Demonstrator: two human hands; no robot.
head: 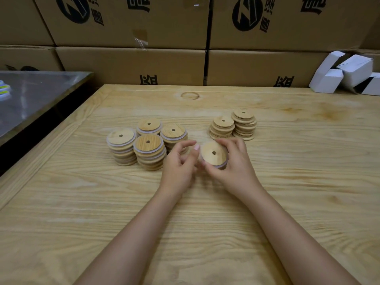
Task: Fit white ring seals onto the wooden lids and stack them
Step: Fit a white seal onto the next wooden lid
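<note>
The right hand (234,167) grips one lid (213,154), left hand (178,165) loosely curled; four sealed stacks (149,153), two bare stacks (223,128).

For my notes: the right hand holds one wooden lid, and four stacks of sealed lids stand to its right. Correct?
No. The head view shows the four stacks of sealed lids to the left of the wooden lid held by the right hand.
</note>
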